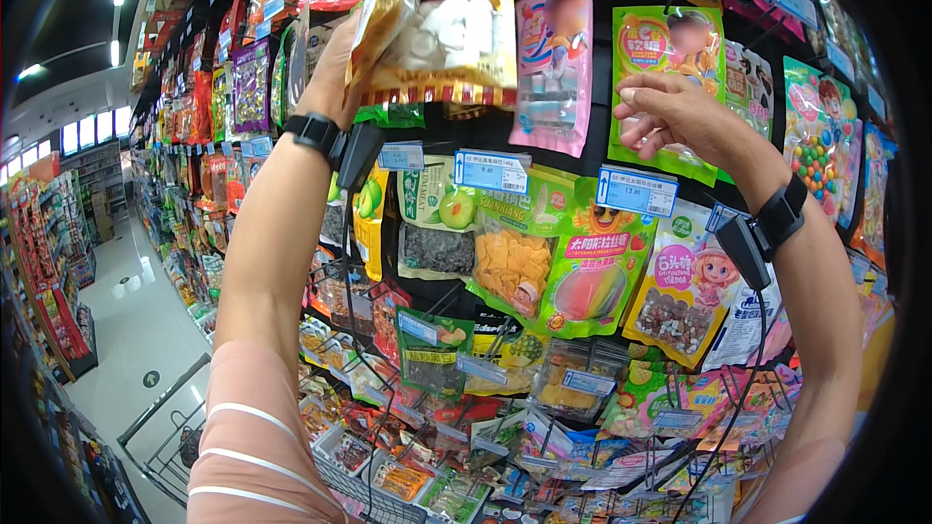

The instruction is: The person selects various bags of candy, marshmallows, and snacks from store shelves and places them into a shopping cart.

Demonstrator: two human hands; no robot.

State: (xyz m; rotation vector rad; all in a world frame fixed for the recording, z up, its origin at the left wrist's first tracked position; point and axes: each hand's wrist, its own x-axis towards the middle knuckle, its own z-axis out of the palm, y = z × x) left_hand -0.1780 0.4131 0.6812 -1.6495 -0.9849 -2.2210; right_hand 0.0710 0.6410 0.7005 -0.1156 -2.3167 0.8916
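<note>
My left hand (pixel 341 69) is raised at the upper left and holds a gold and brown snack bag (pixel 386 22), its fingers mostly hidden behind it. Against that bag, to the right, is a clear-fronted bag of white round sweets (pixel 455 33); whether my left hand also grips it I cannot tell. My right hand (pixel 659 113) is in front of a green candy pouch (pixel 633 36) hanging on the rack, fingers loosely curled and apart, nothing seen in them. Between the hands hangs a pink candy pouch (pixel 550 102). Both wrists wear black straps with cabled devices.
Below hang a rice-crust snack pouch (pixel 513 262), a green candy pouch (pixel 593 262) and a yellow-edged pouch (pixel 673 291), with blue price tags (pixel 637 191) on metal hooks. Trays of packets line the bottom. A wire shopping cart (pixel 164 444) stands in the aisle at left.
</note>
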